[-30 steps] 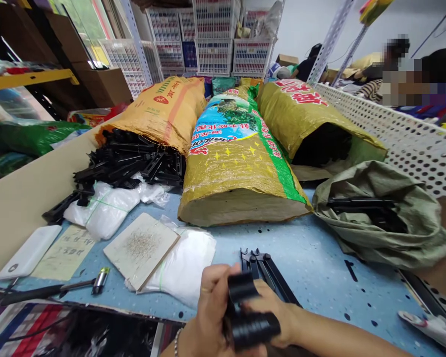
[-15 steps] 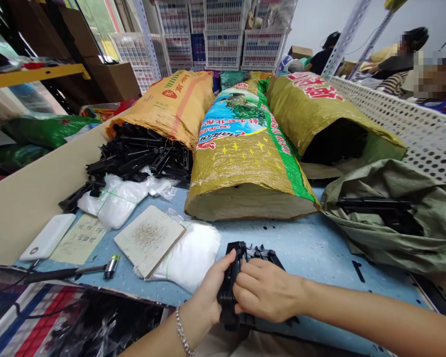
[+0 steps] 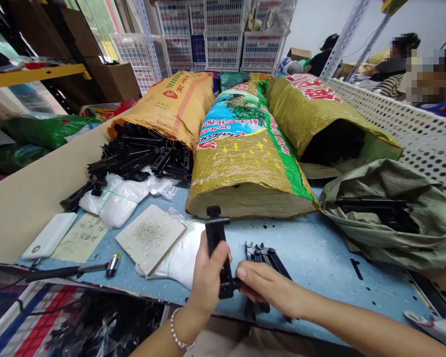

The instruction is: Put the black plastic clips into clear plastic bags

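Head view, left hand and right hand clamped on black part, "HaiLo" sack

The held part is black, the surface speckled pale blue, one sack orange, the star-printed middle sack gold with green edging, the cloth bag grey-green

White slatted plastic crates stand stacked far back; near left, a flat white device lies beside pale-yellow paper.
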`<state>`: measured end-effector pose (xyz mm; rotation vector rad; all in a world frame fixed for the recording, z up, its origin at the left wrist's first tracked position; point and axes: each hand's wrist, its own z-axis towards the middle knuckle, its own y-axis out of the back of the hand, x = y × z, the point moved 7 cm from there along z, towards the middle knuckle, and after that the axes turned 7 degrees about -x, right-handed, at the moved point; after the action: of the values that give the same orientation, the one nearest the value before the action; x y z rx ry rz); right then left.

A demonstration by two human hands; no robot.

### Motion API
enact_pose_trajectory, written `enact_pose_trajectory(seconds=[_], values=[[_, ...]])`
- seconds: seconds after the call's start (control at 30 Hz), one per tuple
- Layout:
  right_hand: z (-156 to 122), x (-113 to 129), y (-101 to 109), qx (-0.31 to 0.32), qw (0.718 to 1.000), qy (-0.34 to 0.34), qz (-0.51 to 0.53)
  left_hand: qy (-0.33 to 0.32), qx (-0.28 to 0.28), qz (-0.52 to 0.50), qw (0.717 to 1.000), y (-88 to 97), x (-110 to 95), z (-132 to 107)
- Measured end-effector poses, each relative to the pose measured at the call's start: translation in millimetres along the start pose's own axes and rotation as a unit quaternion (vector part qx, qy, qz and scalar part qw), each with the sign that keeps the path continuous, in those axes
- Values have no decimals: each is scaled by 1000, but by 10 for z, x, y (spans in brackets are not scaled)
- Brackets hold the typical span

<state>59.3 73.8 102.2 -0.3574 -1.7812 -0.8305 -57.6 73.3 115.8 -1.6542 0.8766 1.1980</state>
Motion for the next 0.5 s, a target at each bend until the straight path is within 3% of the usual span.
enact_pose_trajectory(seconds=[0.07,0.13,0.17,0.2,0.3,0.37,0.43,0.5], values=[[-1,222,140,-55,975,141,-165,154,15,-92,984,-101,184,50],[-55,352,112,-72,921,248,-292,209,23,-127,970,-171,253,58],[-77,357,70,-71,907,268,-319,211,17,-129,969,-170,268,61],[-85,330,36,-71,906,265,-323,196,3,-122,973,-142,274,71],[-4,121,-18,-43,943,190,-271,113,-61,-72,989,37,299,134],[175,-45,69,-29,959,143,-242,93,-91,-47,990,156,422,190],[487,-210,380,-87,961,87,-249,119,-101,-39,987,216,656,225],[848,-377,893,-222,928,-18,-300,132,-92,-12,987,199,906,216]])
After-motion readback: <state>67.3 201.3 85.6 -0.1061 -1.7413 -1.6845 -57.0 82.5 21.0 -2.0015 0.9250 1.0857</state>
